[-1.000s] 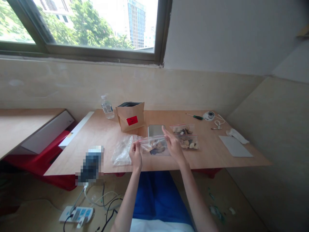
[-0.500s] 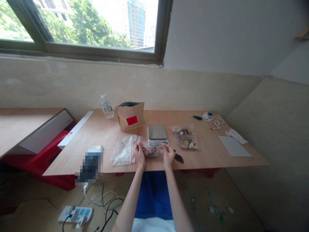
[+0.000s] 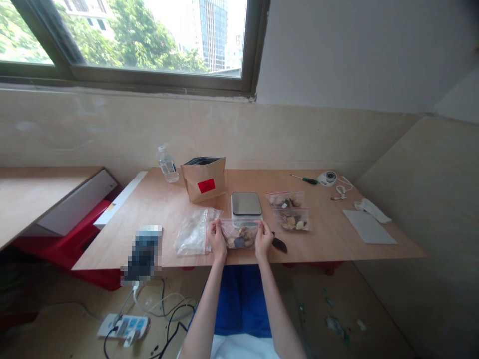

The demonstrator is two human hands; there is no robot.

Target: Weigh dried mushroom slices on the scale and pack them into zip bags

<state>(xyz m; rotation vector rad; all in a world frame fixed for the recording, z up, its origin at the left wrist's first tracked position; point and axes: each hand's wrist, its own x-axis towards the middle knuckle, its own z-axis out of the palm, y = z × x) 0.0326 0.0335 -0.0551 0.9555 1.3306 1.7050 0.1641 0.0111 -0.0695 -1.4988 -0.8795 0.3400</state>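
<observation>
Between my two hands is a clear zip bag (image 3: 240, 238) with brown and dark dried pieces inside. My left hand (image 3: 217, 241) grips its left top corner, fingers closed. Pinching the right top corner is my right hand (image 3: 264, 239). Just behind the bag stands a digital scale (image 3: 246, 204), its lower front partly hidden. Beside my left hand lie empty clear zip bags (image 3: 192, 233) with a red seal line. A dark, flat, pointed object (image 3: 279, 244) lies by my right hand, partly covered. To the right are two filled zip bags (image 3: 287, 200), (image 3: 293, 220).
A brown paper pouch (image 3: 204, 180) stands open at the back, next to a water bottle (image 3: 168, 165). At the back right lie a screwdriver (image 3: 309, 180) and a white camera (image 3: 327, 178). A pixelated object (image 3: 144, 254) overhangs the front left edge, above a power strip (image 3: 125, 326).
The bag between my hands has turned flatter toward me, so its contents show more clearly. My hands still hold its corners. The whole view has shifted slightly.
</observation>
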